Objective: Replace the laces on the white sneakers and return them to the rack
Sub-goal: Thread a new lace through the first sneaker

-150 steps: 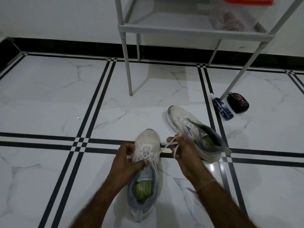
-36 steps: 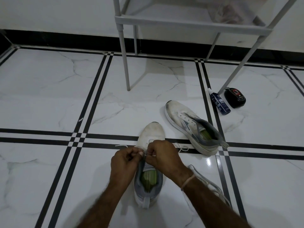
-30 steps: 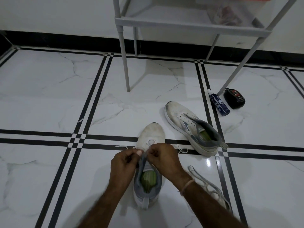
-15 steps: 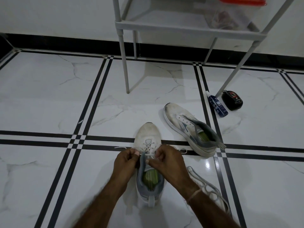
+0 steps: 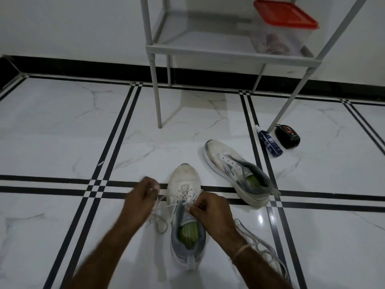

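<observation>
Pinching the lace [image 5: 164,198], the left grip [image 5: 143,198], blurred, holds a strand out left of the near sneaker [image 5: 183,178]; the right grip [image 5: 210,211] pinches it at the tongue. A loose lace [image 5: 263,248] lies by the right wrist. Beyond, the second sneaker [image 5: 235,174] sits on the floor [image 5: 62,142] before the rack [image 5: 229,52].

The left hand [image 5: 143,197] has pulled the lace [image 5: 163,198] leftward.

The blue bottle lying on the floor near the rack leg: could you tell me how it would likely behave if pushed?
The blue bottle lies on its side and looks round, so it would probably roll. The glossy floor suggests it may also slide easily. It looks smaller than the unlaced sneaker, so likely light.
</observation>
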